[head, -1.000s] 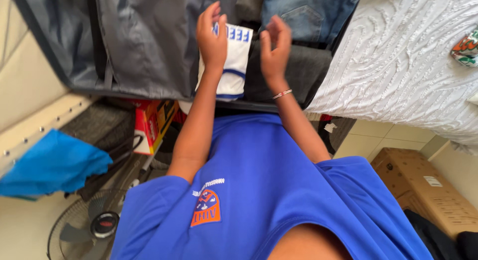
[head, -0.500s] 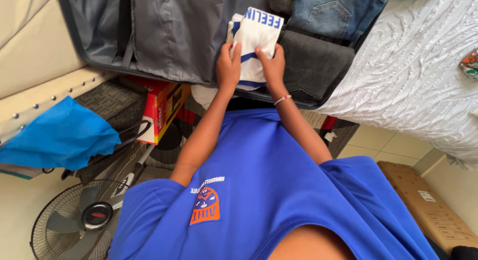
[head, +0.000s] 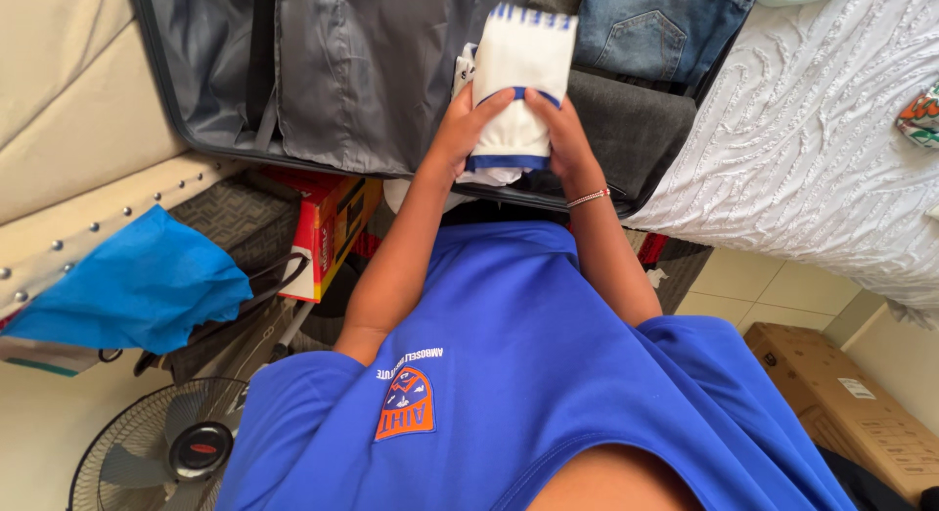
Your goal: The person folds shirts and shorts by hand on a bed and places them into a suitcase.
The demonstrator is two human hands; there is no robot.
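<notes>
A folded white fabric garment with blue trim (head: pixel 516 76) is held upright in front of the person, its long axis running up and away from the body, the blue-edged top end pointing toward the far side of the open grey suitcase (head: pixel 323 71). The left hand (head: pixel 465 125) grasps its lower left edge with fingers curled over the front, and the right hand (head: pixel 559 130), a thin bracelet at its wrist, grips the lower right edge in the same way; both thumbs lie behind, hidden. The garment sits above the suitcase's right half, over dark grey folded cloth (head: pixel 631 120), with folded blue denim jeans (head: pixel 655 27) just beyond it. A white textured bedspread (head: pixel 812 130) lies to the right. To the left are a red and yellow cardboard box (head: pixel 328 232), a bright blue cloth (head: pixel 137 291) and a round wire-guarded floor fan (head: pixel 156 447); a brown cardboard box (head: pixel 841 403) stands at lower right.
</notes>
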